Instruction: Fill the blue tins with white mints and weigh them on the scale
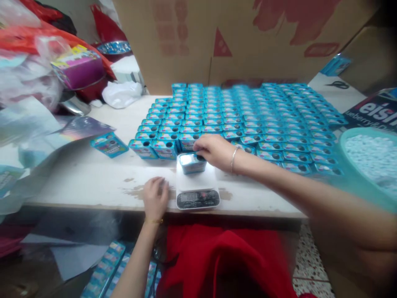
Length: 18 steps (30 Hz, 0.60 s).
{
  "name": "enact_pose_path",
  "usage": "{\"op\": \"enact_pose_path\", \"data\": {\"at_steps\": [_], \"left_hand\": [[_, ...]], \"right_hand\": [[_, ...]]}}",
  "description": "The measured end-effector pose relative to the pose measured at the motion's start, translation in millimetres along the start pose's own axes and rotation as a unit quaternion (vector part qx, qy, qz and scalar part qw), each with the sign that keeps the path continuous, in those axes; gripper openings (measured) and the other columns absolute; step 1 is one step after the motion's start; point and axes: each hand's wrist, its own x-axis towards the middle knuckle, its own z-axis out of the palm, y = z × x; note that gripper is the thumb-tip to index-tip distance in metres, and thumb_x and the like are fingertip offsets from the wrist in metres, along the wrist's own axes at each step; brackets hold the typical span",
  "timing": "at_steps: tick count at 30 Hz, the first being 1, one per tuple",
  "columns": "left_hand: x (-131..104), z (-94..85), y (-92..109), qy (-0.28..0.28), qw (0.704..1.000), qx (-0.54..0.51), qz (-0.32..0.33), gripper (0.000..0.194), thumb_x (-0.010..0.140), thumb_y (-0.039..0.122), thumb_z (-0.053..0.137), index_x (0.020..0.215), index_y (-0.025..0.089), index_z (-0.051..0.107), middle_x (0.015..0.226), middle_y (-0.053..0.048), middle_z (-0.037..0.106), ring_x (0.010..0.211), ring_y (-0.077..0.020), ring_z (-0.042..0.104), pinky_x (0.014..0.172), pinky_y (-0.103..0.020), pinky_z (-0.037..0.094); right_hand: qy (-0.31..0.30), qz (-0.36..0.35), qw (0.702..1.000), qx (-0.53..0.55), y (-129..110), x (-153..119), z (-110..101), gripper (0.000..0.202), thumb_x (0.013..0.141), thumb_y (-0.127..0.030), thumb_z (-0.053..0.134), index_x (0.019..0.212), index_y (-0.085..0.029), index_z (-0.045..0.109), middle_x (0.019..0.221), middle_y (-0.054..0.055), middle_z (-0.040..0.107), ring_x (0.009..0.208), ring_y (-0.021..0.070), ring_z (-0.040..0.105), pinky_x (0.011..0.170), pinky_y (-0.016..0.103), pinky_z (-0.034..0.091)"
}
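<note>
A small blue tin (192, 164) sits on the white platform of a digital scale (197, 199), whose dark display faces me. My right hand (212, 150) reaches in from the right, its fingers pinched at the tin's upper right corner. My left hand (155, 193) rests on the white table (118, 182) just left of the scale, fingers curled; whether it holds anything is hidden. Behind the scale stand many rows of blue tins (214, 111). One separate blue tin (109, 145) lies tilted to the left of the rows.
A turquoise basin (347, 153) of small pale pieces stands at the right. Behind the tins rises a large cardboard box (192, 45). Plastic bags and a purple box (79, 70) crowd the left. More blue packs (105, 265) are below the table edge.
</note>
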Motion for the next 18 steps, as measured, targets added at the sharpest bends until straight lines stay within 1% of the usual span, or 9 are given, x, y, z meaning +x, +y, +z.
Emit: {"op": "enact_pose_path", "data": {"at_steps": [3, 6, 8, 12, 15, 18], "left_hand": [[-0.8, 0.2, 0.7, -0.002, 1.0, 0.0, -0.004, 0.019, 0.088, 0.031, 0.052, 0.094, 0.016, 0.062, 0.094, -0.01, 0.06, 0.093, -0.0208, 0.057, 0.087, -0.038, 0.046], [-1.0, 0.2, 1.0, -0.004, 1.0, 0.0, -0.006, 0.019, 0.088, 0.031, 0.052, 0.094, 0.016, 0.062, 0.094, -0.01, 0.06, 0.093, -0.0206, 0.056, 0.087, -0.037, 0.046], [-0.5, 0.0, 1.6, -0.006, 1.0, -0.001, -0.006, 0.019, 0.088, 0.031, 0.052, 0.094, 0.015, 0.062, 0.094, -0.01, 0.06, 0.093, -0.0204, 0.056, 0.086, -0.036, 0.046], [1.2, 0.5, 3.3, -0.009, 1.0, -0.002, -0.004, 0.019, 0.088, 0.03, 0.053, 0.093, 0.015, 0.062, 0.094, -0.01, 0.06, 0.092, -0.02, 0.056, 0.085, -0.036, 0.046], [0.3, 0.9, 2.8, -0.014, 1.0, -0.003, -0.012, 0.019, 0.088, 0.03, 0.053, 0.093, 0.015, 0.062, 0.093, -0.01, 0.06, 0.091, -0.0199, 0.056, 0.085, -0.036, 0.047], [-1.5, -2.1, 2.3, -0.01, 1.0, -0.013, -0.016, 0.019, 0.088, 0.03, 0.052, 0.094, 0.015, 0.062, 0.094, -0.01, 0.06, 0.092, -0.0201, 0.056, 0.086, -0.037, 0.047]], "right_hand": [[0.031, 0.012, 0.998, 0.054, 2.8, -4.1, -6.5, 0.013, 0.077, -0.007, 0.058, 0.077, -0.016, 0.068, 0.072, 0.002, 0.062, 0.071, 0.0144, 0.056, 0.069, 0.026, 0.041], [0.029, 0.053, 0.99, 0.124, 9.2, -10.4, -15.2, 0.007, 0.079, -0.015, 0.061, 0.075, -0.014, 0.067, 0.064, -0.001, 0.059, 0.062, 0.0111, 0.052, 0.06, 0.024, 0.039], [0.026, 0.064, 0.984, 0.162, 14.8, -14.1, -18.7, 0.009, 0.079, -0.019, 0.063, 0.074, -0.013, 0.066, 0.062, -0.001, 0.057, 0.059, 0.0097, 0.05, 0.057, 0.023, 0.038], [0.024, 0.079, 0.981, 0.175, 21.9, -16.8, -17.4, 0.009, 0.079, -0.019, 0.063, 0.072, -0.013, 0.064, 0.062, -0.001, 0.056, 0.058, 0.0084, 0.048, 0.055, 0.023, 0.037], [0.023, 0.091, 0.98, 0.176, 20.3, -16.3, -14.5, 0.01, 0.079, -0.017, 0.063, 0.071, -0.013, 0.064, 0.061, -0.001, 0.055, 0.057, 0.0079, 0.046, 0.054, 0.022, 0.035], [0.046, 0.085, 0.974, 0.203, 15.5, -20.4, -14.8, 0.01, 0.08, -0.019, 0.061, 0.072, -0.013, 0.065, 0.062, -0.001, 0.055, 0.057, 0.0075, 0.044, 0.054, 0.021, 0.035]]}}
